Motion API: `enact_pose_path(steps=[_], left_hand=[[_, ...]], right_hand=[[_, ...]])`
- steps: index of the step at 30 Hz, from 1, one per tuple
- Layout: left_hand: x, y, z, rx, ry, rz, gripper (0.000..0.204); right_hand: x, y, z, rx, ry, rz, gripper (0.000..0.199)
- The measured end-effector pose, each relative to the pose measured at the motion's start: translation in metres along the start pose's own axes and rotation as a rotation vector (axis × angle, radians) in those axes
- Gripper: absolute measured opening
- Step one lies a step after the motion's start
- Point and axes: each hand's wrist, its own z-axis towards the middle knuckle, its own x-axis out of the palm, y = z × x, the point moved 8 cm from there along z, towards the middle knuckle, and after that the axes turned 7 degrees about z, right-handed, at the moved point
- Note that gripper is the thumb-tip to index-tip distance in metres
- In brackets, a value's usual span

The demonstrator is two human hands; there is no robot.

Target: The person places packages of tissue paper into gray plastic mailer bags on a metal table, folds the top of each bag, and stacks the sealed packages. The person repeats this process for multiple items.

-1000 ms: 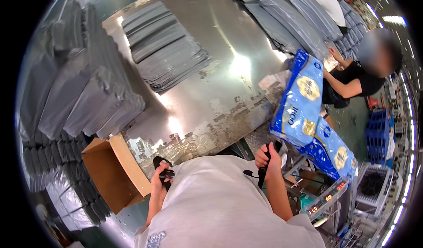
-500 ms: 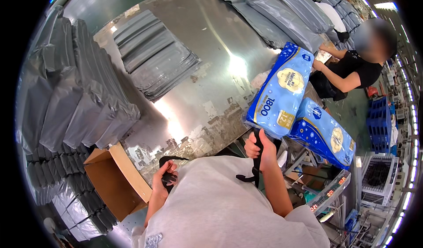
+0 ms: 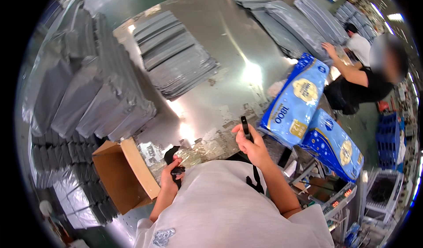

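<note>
In front of my waist, my left hand point(image 3: 169, 174) is closed round a black strap point(image 3: 169, 153) with what looks like a dark buckle at the fingers. My right hand point(image 3: 254, 149) grips another black strap end point(image 3: 245, 125), which points up above the fist. Below that hand a loose black strap tail point(image 3: 256, 180) hangs against my light shirt. The two strap ends are apart. Close beside my right hand lies a blue plastic-wrapped pack point(image 3: 296, 99), with a second blue pack point(image 3: 337, 144) to its right.
A metal table point(image 3: 220, 94) bears a stack of flat grey bags point(image 3: 174, 56). More grey bags point(image 3: 101, 85) are piled at left, above an open cardboard box point(image 3: 128, 177). A person in black point(image 3: 359, 80) stands at the right, touching grey packages point(image 3: 297, 25). A digital display point(image 3: 341, 199) is lower right.
Both strap ends have come forward from my waist, the right one raised and drawn toward the middle. The person at right has reached an arm onto the grey packages. My view has shifted slightly.
</note>
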Motion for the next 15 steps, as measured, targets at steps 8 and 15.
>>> enact_pose_path(steps=[8, 15], left_hand=[[0.002, -0.013, -0.021, 0.225, -0.034, 0.114, 0.009], [-0.007, -0.019, -0.041, 0.328, -0.166, 0.121, 0.009]], right_hand=[[0.098, -0.067, 0.001, 0.030, 0.561, -0.758, 0.046], [0.136, -0.083, -0.013, 0.110, 0.901, -0.919, 0.042]])
